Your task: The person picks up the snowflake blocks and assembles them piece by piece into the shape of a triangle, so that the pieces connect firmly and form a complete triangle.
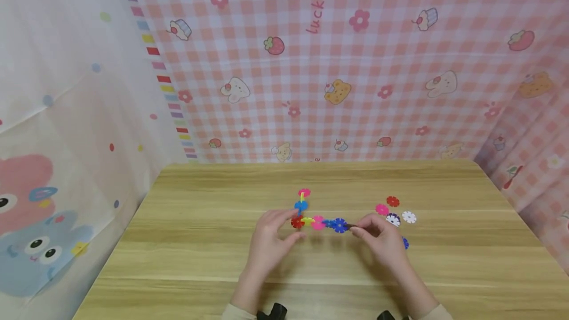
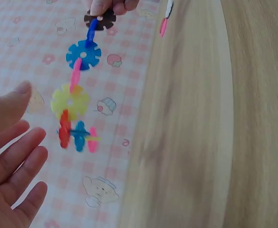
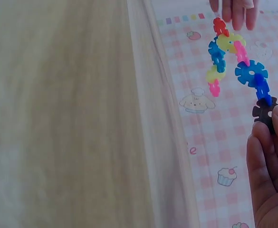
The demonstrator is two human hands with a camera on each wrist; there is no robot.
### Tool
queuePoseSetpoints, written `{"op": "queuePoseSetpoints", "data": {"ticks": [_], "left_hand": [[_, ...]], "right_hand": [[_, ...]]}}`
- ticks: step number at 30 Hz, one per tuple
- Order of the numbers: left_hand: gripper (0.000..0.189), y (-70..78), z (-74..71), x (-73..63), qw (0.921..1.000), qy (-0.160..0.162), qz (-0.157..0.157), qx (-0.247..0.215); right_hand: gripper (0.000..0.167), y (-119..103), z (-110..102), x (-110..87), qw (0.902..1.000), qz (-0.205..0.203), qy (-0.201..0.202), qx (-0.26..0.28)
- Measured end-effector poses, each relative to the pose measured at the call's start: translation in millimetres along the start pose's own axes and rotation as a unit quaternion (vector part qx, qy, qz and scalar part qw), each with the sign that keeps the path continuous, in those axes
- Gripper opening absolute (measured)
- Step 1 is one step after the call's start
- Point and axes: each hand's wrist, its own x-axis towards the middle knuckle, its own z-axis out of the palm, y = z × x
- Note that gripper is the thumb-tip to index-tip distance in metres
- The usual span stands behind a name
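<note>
A chain of interlocked plastic snowflake discs hangs above the table, bent at a red disc [image 1: 297, 222]. From there a light-blue disc [image 1: 301, 205], a yellow one and a pink one [image 1: 304, 192] lead away toward the back. Rightward run a yellow disc [image 2: 70, 102], a pink disc [image 1: 317, 222], a light-blue disc [image 3: 251, 72], a dark-blue disc [image 1: 340, 225] and a dark brown or black disc [image 3: 262, 114]. My right hand [image 1: 384, 241] pinches that dark end disc between thumb and fingers. Beside the red disc, my left hand [image 1: 271, 238] has its fingers spread, holding nothing.
Several loose discs lie on the wooden table [image 1: 200, 246] to the right: red [image 1: 393, 201], pink [image 1: 382, 209], white [image 1: 409, 217], another white overlapping a dark one, and a blue disc [image 1: 405, 243] partly behind my right hand. A checked pink curtain [image 1: 284, 73] hangs behind the table.
</note>
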Motion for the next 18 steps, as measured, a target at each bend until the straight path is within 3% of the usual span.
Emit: {"op": "queuePoseSetpoints", "data": {"ticks": [5, 11, 18], "left_hand": [[0.039, -10.9, -1.8, -1.7, 0.9981, 0.007, -0.056, -0.025], [0.037, -24.3, -3.6, -2.4, 0.9927, 0.013, -0.103, -0.061], [0.043, -29.3, -2.0, -2.3, 0.9781, -0.004, -0.150, -0.145]], "right_hand": [[0.011, 3.5, -3.1, 1.5, 0.9997, -0.006, -0.007, 0.022], [0.008, 14.5, -9.7, 4.9, 0.9946, -0.056, -0.052, 0.069], [0.010, 23.5, -13.4, 7.1, 0.9862, -0.102, -0.094, 0.091]]}}
